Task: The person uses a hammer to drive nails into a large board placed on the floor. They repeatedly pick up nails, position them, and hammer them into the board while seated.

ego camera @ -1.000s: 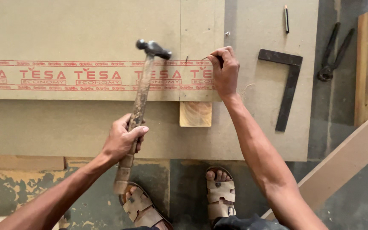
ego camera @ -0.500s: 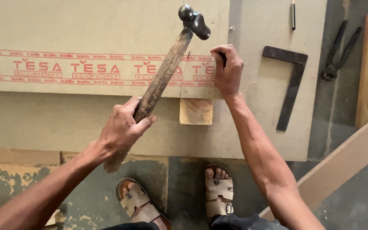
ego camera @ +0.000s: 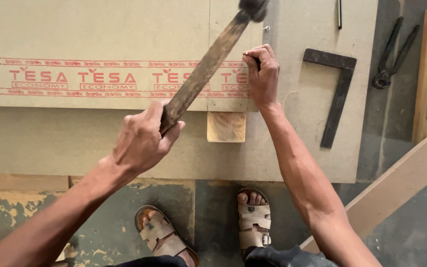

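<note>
My left hand (ego camera: 142, 141) grips the wooden handle of a hammer (ego camera: 201, 71), raised toward the camera with its dark head (ego camera: 254, 7) at the frame's top edge. My right hand (ego camera: 261, 71) rests on a fibreboard sheet (ego camera: 100, 29) with a red printed band, thumb and forefinger pinched on something small and dark; I cannot make out what it is. A narrow board strip (ego camera: 233, 49) lies beside the sheet. Under it a short wooden block (ego camera: 226, 127) sticks out toward me.
A dark metal try square (ego camera: 336, 94) lies right of my right hand, pincers (ego camera: 389, 64) beyond it. A thin dark rod (ego camera: 339, 12) lies at the top. A long board (ego camera: 396, 188) slants at the right. My sandalled feet (ego camera: 208, 230) stand on the floor below.
The hammer has swung up from near the board to high above it, its head now at the frame's top. My right hand has stayed in place on the board.
</note>
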